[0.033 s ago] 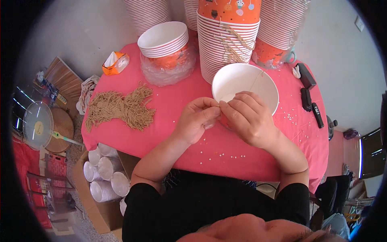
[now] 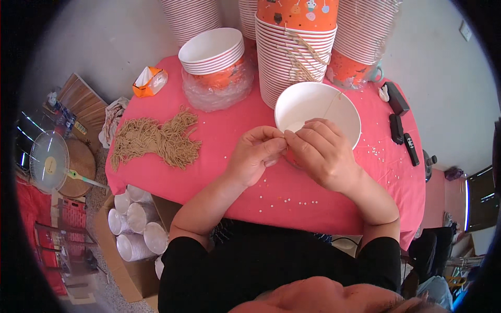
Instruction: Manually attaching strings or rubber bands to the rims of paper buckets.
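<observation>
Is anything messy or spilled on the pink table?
Yes: small white bits lie scattered on the pink tablecloth, right of the open bucket and in front of it, maybe spilled. The tan strings at left look a bit tangled.

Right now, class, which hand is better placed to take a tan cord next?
Probably the left hand: the tan cord bundle lies to its left. The right hand is farther across, by the open bucket.
</observation>
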`<state>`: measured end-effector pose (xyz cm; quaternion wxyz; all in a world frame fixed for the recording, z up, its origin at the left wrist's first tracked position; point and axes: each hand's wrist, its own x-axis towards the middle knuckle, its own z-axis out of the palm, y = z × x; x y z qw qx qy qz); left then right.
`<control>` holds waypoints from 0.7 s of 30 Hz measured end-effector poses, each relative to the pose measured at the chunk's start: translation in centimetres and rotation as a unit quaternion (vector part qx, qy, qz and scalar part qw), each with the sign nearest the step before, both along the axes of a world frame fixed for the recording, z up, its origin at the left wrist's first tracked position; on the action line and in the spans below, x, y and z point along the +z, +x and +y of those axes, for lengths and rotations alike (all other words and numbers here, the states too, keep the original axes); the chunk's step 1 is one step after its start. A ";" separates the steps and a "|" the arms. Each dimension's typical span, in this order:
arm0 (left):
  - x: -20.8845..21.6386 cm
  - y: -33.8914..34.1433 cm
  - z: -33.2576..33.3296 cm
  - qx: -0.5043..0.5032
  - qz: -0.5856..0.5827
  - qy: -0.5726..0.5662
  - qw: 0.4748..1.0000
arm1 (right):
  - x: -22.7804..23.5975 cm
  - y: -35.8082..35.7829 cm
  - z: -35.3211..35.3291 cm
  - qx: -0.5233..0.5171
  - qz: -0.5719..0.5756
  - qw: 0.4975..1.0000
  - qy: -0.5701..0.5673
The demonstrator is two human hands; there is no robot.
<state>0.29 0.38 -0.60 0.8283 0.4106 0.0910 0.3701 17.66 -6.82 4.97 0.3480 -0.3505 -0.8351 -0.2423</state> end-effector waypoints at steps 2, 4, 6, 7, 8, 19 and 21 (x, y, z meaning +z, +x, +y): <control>-0.2 0.0 -0.1 0.013 -0.005 -0.001 1.000 | 0.1 0.1 0.0 0.006 0.017 1.000 -0.014; -0.4 -0.1 -0.1 0.018 -0.014 0.044 0.999 | 0.3 0.2 -0.1 0.036 0.076 0.994 -0.066; -0.1 -0.2 -0.4 0.048 0.017 0.093 0.994 | 0.7 0.2 -0.3 0.040 0.080 0.993 -0.077; 0.1 -0.2 -0.6 0.077 0.049 0.142 0.986 | 0.8 0.2 -0.3 0.044 0.084 0.992 -0.088; 0.3 -0.1 -0.7 0.079 0.049 0.142 0.986 | 0.9 0.3 -0.4 0.045 0.084 0.992 -0.087; 0.4 0.4 -0.9 0.177 0.107 0.324 0.923 | 0.8 0.4 -0.6 -0.002 0.021 0.997 -0.071; 0.5 0.3 -0.9 0.179 0.117 0.327 0.920 | 0.8 0.4 -0.3 -0.008 0.021 0.997 -0.067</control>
